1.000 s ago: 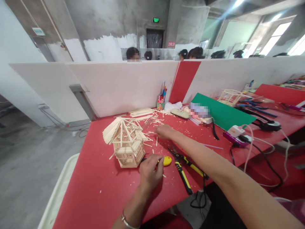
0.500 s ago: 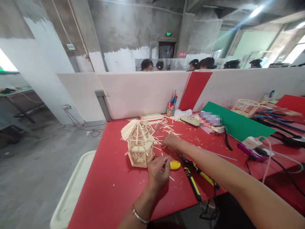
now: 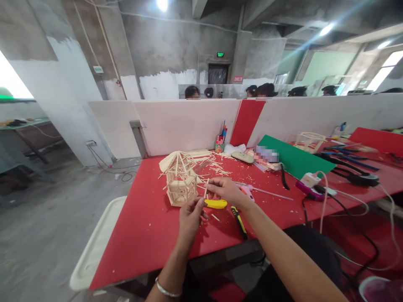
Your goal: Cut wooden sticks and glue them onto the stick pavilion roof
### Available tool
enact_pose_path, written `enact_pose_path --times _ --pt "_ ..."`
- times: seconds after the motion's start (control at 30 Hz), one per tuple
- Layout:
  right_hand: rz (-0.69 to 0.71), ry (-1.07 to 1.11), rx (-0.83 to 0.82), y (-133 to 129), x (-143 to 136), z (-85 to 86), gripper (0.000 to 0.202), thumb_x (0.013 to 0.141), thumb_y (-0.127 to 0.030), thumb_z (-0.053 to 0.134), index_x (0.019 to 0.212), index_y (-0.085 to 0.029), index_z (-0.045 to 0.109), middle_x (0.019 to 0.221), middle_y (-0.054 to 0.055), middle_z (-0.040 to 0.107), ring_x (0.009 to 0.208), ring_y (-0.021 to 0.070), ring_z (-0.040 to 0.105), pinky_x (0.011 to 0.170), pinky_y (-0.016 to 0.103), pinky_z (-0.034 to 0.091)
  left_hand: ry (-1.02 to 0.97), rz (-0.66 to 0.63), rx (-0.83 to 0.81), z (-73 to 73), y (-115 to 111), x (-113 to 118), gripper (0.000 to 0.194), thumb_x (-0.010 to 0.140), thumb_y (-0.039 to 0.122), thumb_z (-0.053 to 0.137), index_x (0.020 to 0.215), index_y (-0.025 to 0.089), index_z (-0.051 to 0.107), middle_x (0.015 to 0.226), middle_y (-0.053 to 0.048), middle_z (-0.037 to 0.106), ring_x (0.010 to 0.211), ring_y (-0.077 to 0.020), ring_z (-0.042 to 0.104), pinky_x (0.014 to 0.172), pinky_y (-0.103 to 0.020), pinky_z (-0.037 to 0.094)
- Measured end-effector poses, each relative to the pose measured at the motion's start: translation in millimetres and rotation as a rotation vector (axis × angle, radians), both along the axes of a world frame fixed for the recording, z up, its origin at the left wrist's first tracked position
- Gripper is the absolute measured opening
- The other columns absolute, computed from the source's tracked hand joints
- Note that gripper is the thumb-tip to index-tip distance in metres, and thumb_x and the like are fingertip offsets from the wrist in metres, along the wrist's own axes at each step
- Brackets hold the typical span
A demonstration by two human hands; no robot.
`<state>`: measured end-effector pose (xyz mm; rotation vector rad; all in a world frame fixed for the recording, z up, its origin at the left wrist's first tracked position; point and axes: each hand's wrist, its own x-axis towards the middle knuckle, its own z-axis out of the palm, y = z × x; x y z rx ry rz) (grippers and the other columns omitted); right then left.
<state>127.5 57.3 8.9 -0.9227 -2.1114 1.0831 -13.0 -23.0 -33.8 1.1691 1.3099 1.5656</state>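
Observation:
A small house-shaped model of thin wooden sticks (image 3: 181, 188), with a pointed roof frame, stands on the red table. My right hand (image 3: 228, 192) pinches a short wooden stick (image 3: 206, 188), held nearly upright to the right of the model. Close below that stick's lower end is my left hand (image 3: 189, 216), thumb and fingers closed together; what lies between them, if anything, is hidden. A yellow-handled tool (image 3: 216, 204) lies just beyond the left fingertips, its far end hidden. Pliers with a black and yellow handle (image 3: 239, 222) rest partly under my right forearm.
Loose sticks (image 3: 220, 167) are scattered behind the model. A pink glue gun (image 3: 247, 193) lies beyond my right wrist. Farther right are a green board (image 3: 283, 157), a purple power strip (image 3: 310, 191) and cables. A pen cup (image 3: 220, 144) stands by the white partition (image 3: 182, 126).
My right hand has come back from the loose sticks toward my left hand, now with a short stick. The left hand stays beside the model. The view has shifted slightly.

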Motion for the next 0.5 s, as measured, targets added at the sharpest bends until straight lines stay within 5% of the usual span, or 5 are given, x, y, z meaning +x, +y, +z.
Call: enact_pose_path --times 0.13,0.37,0.5 --pt "0.004 0.199 -0.030 -26.7 -11.1 9.7 0.035 0.081 -0.050 0.052 0.068 -0.017 0.056 0.061 -0.001 0.058 0.058 0.0097 0.054 0.055 0.021 0.044 -0.179 -0.101 -0.061 23.8 -13.6 0.2 0.038 0.064 0.050 0.072 0.071 0.013 0.067 0.059 -0.001 0.063 0.038 -0.0081 0.053 0.032 -0.016 0.033" --pt "-0.079 0.359 0.039 -33.1 -30.3 33.6 0.024 0.078 -0.043 0.057 0.081 -0.020 0.060 0.067 -0.002 0.060 0.055 0.0101 0.053 0.049 0.021 0.040 -0.093 0.016 0.008 42.1 -14.4 -24.5 0.033 0.063 0.045 0.075 0.061 0.014 0.065 0.043 0.004 0.054 0.033 -0.0061 0.045 0.032 -0.016 0.030" --pt "-0.097 0.338 0.111 -37.8 -35.8 34.3 0.018 0.078 -0.036 0.059 0.080 -0.020 0.066 0.069 0.000 0.064 0.061 0.0118 0.055 0.055 0.022 0.041 -0.208 0.121 0.066 45.7 -11.4 -42.4 0.029 0.062 0.041 0.077 0.067 0.014 0.066 0.047 0.004 0.056 0.036 -0.0058 0.045 0.033 -0.016 0.030"
